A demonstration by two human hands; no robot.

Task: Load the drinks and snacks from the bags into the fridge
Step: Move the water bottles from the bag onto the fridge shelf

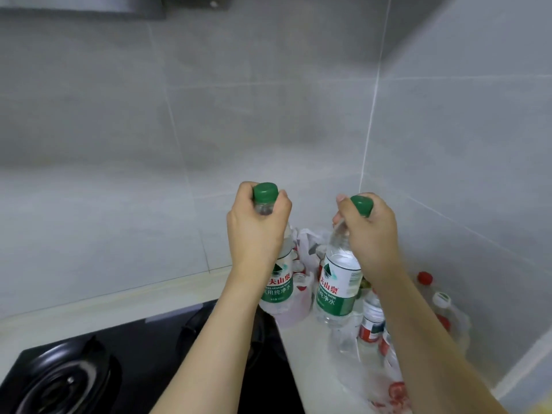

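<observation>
The left hand (257, 231) is curled around the neck of a water bottle (279, 282) with a green cap and green label, its grip pinching just under the cap. The right hand (370, 234) does the same with a second water bottle (339, 291) of the same kind, fingers wrapped around its neck and partly over the cap. Both bottles hang upright and are lifted above the pale tabletop (310, 363), side by side and a little apart.

Behind and between the two bottles sits a white plastic bag (304, 243) with more bottles in it, their tops only partly visible. To the right, in the corner by the tiled wall (268, 115), a clear plastic bag (373, 348) lies on the tabletop holding several bottles with red and white labels; one has a red cap (425, 277) and another a white cap (441, 298). Something red shows blurred through the plastic near the lower edge.

On the left, a black gas stove (119, 369) is set into the tabletop, with one round burner (64, 383) in the lower left corner.
</observation>
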